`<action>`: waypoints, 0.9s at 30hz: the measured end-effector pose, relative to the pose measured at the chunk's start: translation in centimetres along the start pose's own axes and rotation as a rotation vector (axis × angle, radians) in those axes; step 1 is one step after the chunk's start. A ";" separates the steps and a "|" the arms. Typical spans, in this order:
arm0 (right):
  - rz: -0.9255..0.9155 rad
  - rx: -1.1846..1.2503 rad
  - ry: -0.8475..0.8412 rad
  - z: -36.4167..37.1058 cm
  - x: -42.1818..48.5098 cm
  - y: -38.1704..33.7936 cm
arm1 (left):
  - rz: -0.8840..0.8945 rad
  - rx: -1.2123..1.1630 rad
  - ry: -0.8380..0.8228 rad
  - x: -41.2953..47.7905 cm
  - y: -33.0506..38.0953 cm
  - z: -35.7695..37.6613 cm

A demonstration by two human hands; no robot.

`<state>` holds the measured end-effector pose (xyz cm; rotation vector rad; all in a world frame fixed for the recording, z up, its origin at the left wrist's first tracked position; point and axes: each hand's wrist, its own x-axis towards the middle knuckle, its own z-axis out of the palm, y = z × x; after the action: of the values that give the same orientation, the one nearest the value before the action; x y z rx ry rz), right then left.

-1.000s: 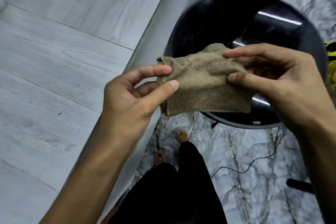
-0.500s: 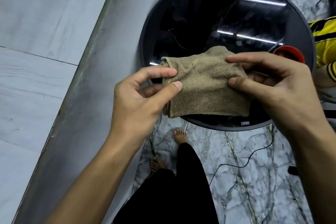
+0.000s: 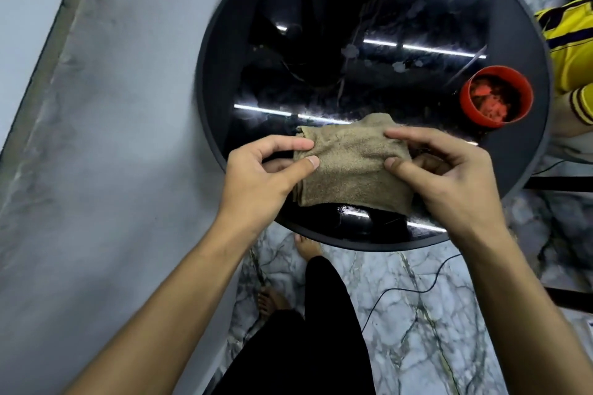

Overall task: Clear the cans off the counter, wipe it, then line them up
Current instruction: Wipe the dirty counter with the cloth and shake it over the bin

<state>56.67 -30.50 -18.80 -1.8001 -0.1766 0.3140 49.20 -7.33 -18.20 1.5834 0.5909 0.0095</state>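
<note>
Since a moment ago the view has swung right, so the pale counter [image 3: 96, 144] fills the left and no cans show. Both hands hold a folded brown cloth [image 3: 353, 167] above a round black table [image 3: 526, 42]: left hand [image 3: 260, 176] pinching its left edge, right hand [image 3: 449, 176] its right. Wiping looks about to start; lining up remains.
</note>
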 end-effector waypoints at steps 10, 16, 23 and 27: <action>0.065 -0.104 0.019 -0.8 1.6 4.4 | -0.029 0.071 -0.045 3.4 -2.5 2.0; 0.035 -0.255 0.029 -0.5 1.9 5.6 | 0.014 0.243 -0.036 3.7 -3.9 2.3; 0.026 -0.410 0.037 -0.9 2.0 4.9 | 0.127 0.421 0.033 3.2 -3.9 3.1; 0.009 -0.538 0.026 -0.9 2.3 3.9 | 0.267 0.667 0.094 2.8 -3.1 2.7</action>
<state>59.00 -31.65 -22.64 -2.3359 -0.2509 0.2639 51.51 -8.84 -22.36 2.3134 0.4724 0.0961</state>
